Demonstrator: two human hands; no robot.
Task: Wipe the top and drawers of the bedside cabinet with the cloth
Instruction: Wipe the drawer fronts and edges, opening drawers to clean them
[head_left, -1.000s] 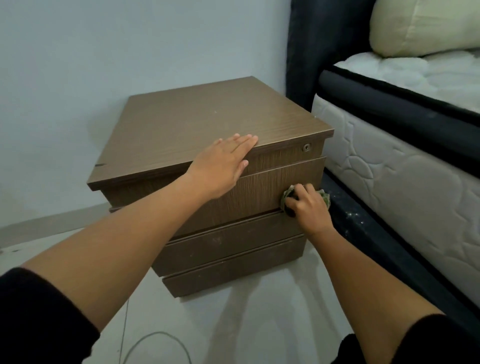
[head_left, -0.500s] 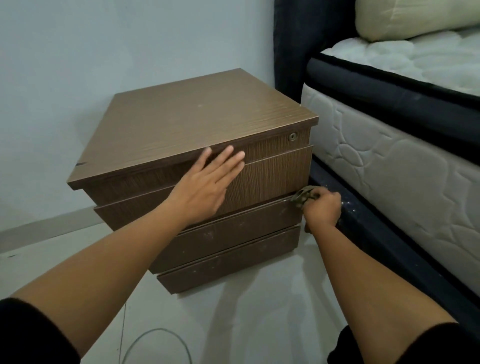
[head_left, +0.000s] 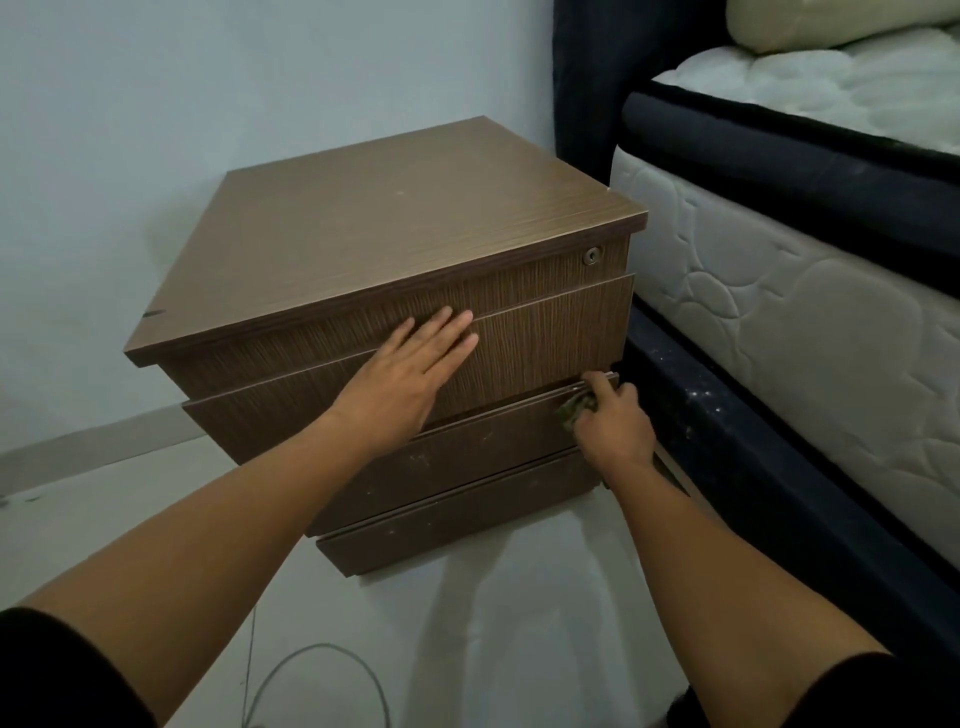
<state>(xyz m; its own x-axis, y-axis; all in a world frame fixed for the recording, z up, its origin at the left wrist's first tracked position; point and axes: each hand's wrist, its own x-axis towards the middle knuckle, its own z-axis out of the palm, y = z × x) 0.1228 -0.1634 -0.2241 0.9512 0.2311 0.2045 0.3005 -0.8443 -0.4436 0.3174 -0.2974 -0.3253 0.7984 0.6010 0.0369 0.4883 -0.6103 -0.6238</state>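
Two hands: both work at the front of the bedside cabinet (head_left: 395, 223), which stands on the floor (head_left: 519, 623) between a pale wall (head_left: 208, 78) and a bed (head_left: 805, 322).
Left hand: the left hand (head_left: 410, 364) lies flat with straight fingers (head_left: 447, 325) pressed on the upper drawer front (head_left: 545, 332), spread and holding nothing; it appears to steady the cabinet.
Right hand: the right hand (head_left: 613, 421) has its fingers curled round a bunched greenish cloth (head_left: 574, 410), held against the right end of the middle drawer (head_left: 467, 457), just under the lower edge of the drawer above.
Cloth, handling: it looks soft, light and limp, crushed into a wad in the palm; judged so, it will follow edges and grooves well but could slip out of the hand unless kept balled up and pressed on.
Cabinet, handling: the brown laminate looks stiff and smooth, so the cloth should slide easily; the box seems heavy enough to stay put, though it may shift on the smooth floor without a bracing hand.
Drawers: three fronts show, with narrow gaps between them and no handles to be seen; the drawer edges look like the places to grip. Pale specks mark the two lower fronts.
Lock: a small round keyhole (head_left: 592, 255) sits at the top right of the front.
Also there: a thin cable (head_left: 322, 670) loops on the floor in the foreground.
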